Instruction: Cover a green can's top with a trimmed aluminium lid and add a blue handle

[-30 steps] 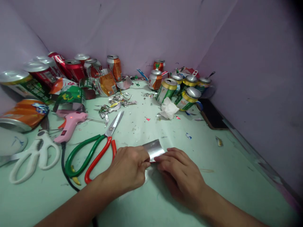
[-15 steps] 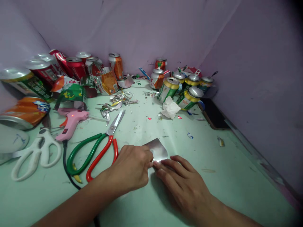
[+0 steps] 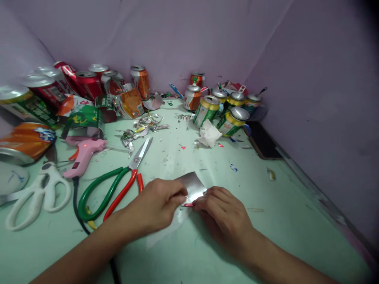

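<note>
Between my hands, low over the pale green table, is a small silvery sheet of can metal (image 3: 193, 184); a strip of red shows along its near edge. My left hand (image 3: 161, 201) is closed, pinching the sheet's left near corner. My right hand (image 3: 223, 209) has its fingers bent and closed on the right near corner. The fingertips hide parts of that near edge. Left of my left hand lie scissors (image 3: 118, 185) with one green and one red handle, their blades pointing away.
A pink glue gun (image 3: 84, 156) with a black cord and white-handled scissors (image 3: 41, 193) lie at left. Several drink cans (image 3: 89, 85) line the back left, more cans (image 3: 206, 108) the back right. Crumpled tissue (image 3: 209, 134), metal scraps (image 3: 148, 123) and a phone (image 3: 262, 140) lie around.
My right hand's fingers, spread flatter before, have curled in and now grip the sheet's near edge. My left fingers have shifted slightly, and the red strip has come into view.
</note>
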`<state>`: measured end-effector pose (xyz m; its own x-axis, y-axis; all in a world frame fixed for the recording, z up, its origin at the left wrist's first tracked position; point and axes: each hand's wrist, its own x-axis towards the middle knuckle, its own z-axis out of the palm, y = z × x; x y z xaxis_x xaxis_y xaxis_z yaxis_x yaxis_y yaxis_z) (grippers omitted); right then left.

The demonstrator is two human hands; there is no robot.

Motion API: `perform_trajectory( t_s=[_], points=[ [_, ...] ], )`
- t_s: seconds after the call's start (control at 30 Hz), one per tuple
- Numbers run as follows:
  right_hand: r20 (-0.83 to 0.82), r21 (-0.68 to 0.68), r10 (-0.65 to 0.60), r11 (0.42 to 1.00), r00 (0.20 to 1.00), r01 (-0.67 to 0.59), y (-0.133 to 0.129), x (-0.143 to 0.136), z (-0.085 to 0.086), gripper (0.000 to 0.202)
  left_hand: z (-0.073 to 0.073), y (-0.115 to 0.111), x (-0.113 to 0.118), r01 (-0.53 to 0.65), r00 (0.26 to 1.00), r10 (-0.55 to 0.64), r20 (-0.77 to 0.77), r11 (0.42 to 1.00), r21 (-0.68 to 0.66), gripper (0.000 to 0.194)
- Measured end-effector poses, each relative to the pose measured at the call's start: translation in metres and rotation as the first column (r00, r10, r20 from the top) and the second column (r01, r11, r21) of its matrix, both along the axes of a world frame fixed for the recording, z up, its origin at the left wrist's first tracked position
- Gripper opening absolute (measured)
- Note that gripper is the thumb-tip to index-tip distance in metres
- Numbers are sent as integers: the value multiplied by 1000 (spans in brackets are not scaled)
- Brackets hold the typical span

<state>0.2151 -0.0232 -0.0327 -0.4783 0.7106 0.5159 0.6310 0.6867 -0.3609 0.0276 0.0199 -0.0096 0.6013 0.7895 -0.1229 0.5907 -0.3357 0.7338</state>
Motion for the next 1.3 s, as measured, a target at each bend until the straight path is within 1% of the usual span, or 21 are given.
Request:
perform_trajectory(
  t_s=[0.1,0.17,0.23,0.3,0.37,0.43,0.47,0.5,0.53,0.57,0.6,0.63,0.67,0.73,0.8,0.83,0.93,1.0,1.07,1.13,1.3],
  points=[
    [-1,7,-7,1000,1000,7,-1,1,-1,20,3,3,-2,-142,985,158,76,973,-184,23],
    [0,6,-7,1000,1000,7,-1,1,-2,20,4,2,-2,-152,984,167,62,969,-196,21],
    [5,8,-14,1000,1000,14,0,1,-3,20,4,-1,-1,-78,996,81,30,994,-81,18],
    [13,12,-28,1000,1000,28,0,1,-3,21,3,-6,1,45,998,-40,-58,994,97,20],
    [25,9,-33,999,999,33,0,1,-2,21,1,-11,3,190,965,-134,-224,949,253,25],
    [42,5,-26,1000,999,26,0,1,-1,21,-2,-18,5,326,899,-169,-404,874,360,31],
    [51,5,-22,1000,998,22,0,1,-1,23,-4,-21,6,374,871,-167,-462,835,403,33],
    [59,7,-18,1000,998,18,-1,1,-1,24,-4,-25,7,402,861,-163,-482,799,448,34],
    [66,10,-13,1000,998,13,0,1,0,25,-4,-28,8,395,876,-154,-458,772,498,34],
    [73,17,-7,1000,997,6,0,2,0,25,-3,-32,9,356,907,-141,-398,761,542,35],
    [79,30,2,1000,997,-4,0,2,0,26,-1,-35,10,292,942,-129,-308,769,569,37],
    [85,47,13,999,996,-17,0,2,0,27,2,-37,11,219,970,-117,-212,798,562,38],
    [90,68,25,997,996,-31,0,3,0,27,5,-39,12,154,987,-103,-125,842,516,39],
    [97,109,52,992,994,-62,1,4,0,28,10,-38,14,94,996,-86,-39,936,341,37],
    [99,125,84,988,992,-96,1,7,1,30,10,-34,14,98,995,-93,-33,971,219,36],
    [102,119,97,987,990,-109,1,8,0,30,9,-31,13,100,995,-93,-46,973,207,36],
    [112,64,121,990,986,-129,1,12,-1,28,5,-21,8,141,989,-124,-82,958,249,33],
    [110,25,122,992,986,-125,1,13,-2,24,3,-16,6,196,979,-177,-100,954,228,26],
    [101,-6,111,994,989,-111,1,13,-3,21,2,-14,6,218,975,-203,-90,950,223,18],
    [99,-31,86,996,991,-83,-1,14,-3,20,0,-15,8,188,982,-180,-55,947,259,16],
    [94,-93,16,996,995,-8,-7,15,-3,16,-11,-21,16,85,987,-130,91,918,387,24]
  ],
)
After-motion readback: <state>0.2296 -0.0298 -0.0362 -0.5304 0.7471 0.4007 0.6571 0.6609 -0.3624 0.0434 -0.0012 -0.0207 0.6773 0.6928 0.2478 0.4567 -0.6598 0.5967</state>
